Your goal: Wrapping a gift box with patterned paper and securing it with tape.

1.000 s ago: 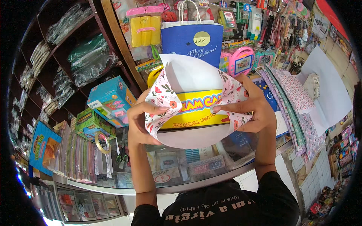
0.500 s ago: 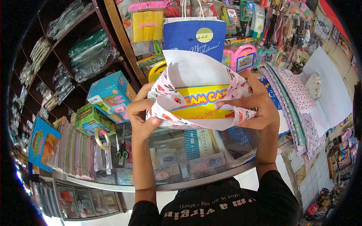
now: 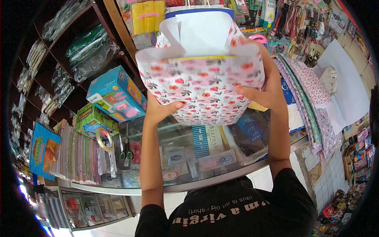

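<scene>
Between my two hands, above the glass counter (image 3: 173, 139), is a box loosely wrapped in floral gift wrapping paper (image 3: 205, 89), white and pink with red flowers. Only a thin yellow edge of the box (image 3: 201, 57) shows at the top; the rest is hidden. The paper's open ends stand up and curl, their white inside showing. My left hand (image 3: 161, 110) grips the lower left side, thumb on the front and most fingers hidden behind. On the right side, my right hand (image 3: 268, 85) is closed round the paper with its thumb pressed on the front.
Scissors (image 3: 126, 153) and a tape roll (image 3: 99, 138) lie left on the counter, by a green box (image 3: 92, 122), a blue box (image 3: 116, 93) and upright booklets (image 3: 77, 160). Folded wrapping papers (image 3: 304, 102) hang at the right. A blue paper bag (image 3: 171, 15) stands behind.
My hands have tilted the wrapped box so its floral front faces me and the yellow printed face is hidden. My left hand has slid lower, to the paper's lower left.
</scene>
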`<state>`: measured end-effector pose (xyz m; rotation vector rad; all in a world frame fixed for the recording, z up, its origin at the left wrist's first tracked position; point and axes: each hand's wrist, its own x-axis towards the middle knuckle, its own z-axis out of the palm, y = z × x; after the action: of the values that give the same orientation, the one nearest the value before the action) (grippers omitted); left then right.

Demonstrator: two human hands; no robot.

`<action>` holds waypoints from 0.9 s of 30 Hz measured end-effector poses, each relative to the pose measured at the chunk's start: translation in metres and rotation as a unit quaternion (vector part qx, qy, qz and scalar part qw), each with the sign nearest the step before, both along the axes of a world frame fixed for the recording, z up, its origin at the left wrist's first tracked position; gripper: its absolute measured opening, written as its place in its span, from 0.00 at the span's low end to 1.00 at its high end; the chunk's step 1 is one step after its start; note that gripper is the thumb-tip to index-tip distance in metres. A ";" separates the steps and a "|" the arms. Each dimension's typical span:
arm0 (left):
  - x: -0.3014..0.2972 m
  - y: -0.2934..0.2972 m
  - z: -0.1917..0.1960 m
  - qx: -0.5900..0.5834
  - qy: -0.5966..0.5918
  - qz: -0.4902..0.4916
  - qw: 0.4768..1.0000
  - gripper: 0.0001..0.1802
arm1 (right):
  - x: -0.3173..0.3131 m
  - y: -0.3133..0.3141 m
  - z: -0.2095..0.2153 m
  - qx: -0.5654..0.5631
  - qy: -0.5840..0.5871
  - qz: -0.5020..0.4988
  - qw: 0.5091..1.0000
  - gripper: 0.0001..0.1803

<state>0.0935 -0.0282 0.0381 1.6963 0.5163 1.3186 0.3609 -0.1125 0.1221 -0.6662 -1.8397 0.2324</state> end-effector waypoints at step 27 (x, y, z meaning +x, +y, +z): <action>-0.025 -0.051 0.004 -0.334 0.103 -0.045 0.936 0.58 | -0.001 0.064 -0.108 -0.601 0.342 0.113 0.713 0.52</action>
<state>0.0684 -0.0792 0.0422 1.2616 0.8831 0.7693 0.3594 -0.0480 0.0146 -1.0047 -0.8268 1.6997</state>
